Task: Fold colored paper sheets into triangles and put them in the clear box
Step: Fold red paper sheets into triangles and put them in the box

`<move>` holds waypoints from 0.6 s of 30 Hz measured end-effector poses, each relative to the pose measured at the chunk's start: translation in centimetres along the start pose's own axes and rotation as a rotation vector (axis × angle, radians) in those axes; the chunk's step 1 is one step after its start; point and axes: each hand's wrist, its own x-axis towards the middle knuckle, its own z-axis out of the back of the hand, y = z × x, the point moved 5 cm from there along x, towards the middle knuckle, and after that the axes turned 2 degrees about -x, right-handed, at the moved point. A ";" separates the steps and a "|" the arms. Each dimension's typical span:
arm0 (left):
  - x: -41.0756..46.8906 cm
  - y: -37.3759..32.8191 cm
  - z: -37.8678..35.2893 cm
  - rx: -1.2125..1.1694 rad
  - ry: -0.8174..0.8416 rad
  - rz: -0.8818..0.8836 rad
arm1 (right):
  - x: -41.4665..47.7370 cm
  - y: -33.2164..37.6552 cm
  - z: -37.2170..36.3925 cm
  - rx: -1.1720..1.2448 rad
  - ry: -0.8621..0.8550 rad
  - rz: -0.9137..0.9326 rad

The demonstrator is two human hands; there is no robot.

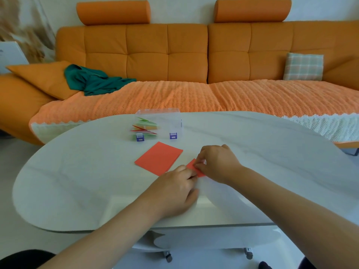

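One white oval table (77,181) fills the middle and lower frame, with two casters (168,256) visible beneath it at lower centre.

One orange sofa (186,55) runs across the upper frame behind the table.
- One loose orange cushion (38,78), far left on the seat.
- One crumpled green cloth (91,80), touching that cushion's right side.
- Two orange bolsters (113,12) on top of the backrest, one upper left and one upper right.

One clear box (161,121) stands at the table's far edge, just left of centre. It has two purple latches (173,135) on its near face. The folded papers (145,127) inside are red, green and orange and gathered at its left end; their number cannot be told.

One flat red sheet (158,158) lies on the table just in front of the box, apart from it. Whether it is a single sheet or a stack cannot be told.

One left hand (174,191), centre frame, rests on the table with fingertips curled onto the lower left edge of a small red paper piece (194,167).

That one piece lies on the table between the two hands, just right of the flat sheet and mostly covered.

One right hand (215,164), right of centre, pinches the piece from above. The two hands are close together, fingertips nearly meeting on it.

One plaid cushion (304,66) leans upright against the sofa back, upper right.
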 end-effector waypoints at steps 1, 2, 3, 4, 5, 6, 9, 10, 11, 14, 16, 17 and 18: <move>-0.1 0.0 0.0 -0.006 0.004 0.015 | -0.1 0.1 0.0 -0.002 -0.004 0.002; -0.2 0.1 -0.1 -0.015 0.009 0.031 | -0.2 0.1 0.0 -0.006 -0.009 0.007; -0.3 0.1 -0.1 -0.027 0.013 0.047 | -0.3 0.2 0.0 -0.015 -0.016 0.015; -0.3 0.1 -0.1 -0.041 0.018 0.063 | -0.3 0.3 0.0 -0.030 -0.023 0.025; -0.3 0.2 0.0 -0.056 0.024 0.083 | -0.4 0.4 0.1 -0.048 -0.029 0.037; -0.3 0.2 0.1 -0.073 0.031 0.103 | -0.5 0.5 0.0 -0.067 -0.036 0.051; -0.4 0.3 0.2 -0.104 0.059 0.134 | -1.3 0.6 0.0 -0.112 -0.086 0.114; -0.4 0.3 0.2 -0.107 0.064 0.134 | -1.7 0.7 0.0 -0.129 -0.111 0.137; -0.4 0.3 0.1 -0.105 0.065 0.130 | -2.1 0.7 0.0 -0.156 -0.140 0.161; -0.5 0.0 0.1 -0.086 0.056 0.114 | -3.6 0.8 0.0 -0.213 -0.234 0.254; -0.6 0.0 0.1 -0.090 0.054 0.110 | -4.7 0.6 0.0 -0.179 -0.278 0.295; -0.6 0.0 0.1 -0.093 0.058 0.109 | -5.1 0.5 -0.1 -0.159 -0.282 0.305; -0.6 0.1 0.2 -0.095 0.061 0.108 | -5.4 0.3 -0.2 -0.144 -0.276 0.310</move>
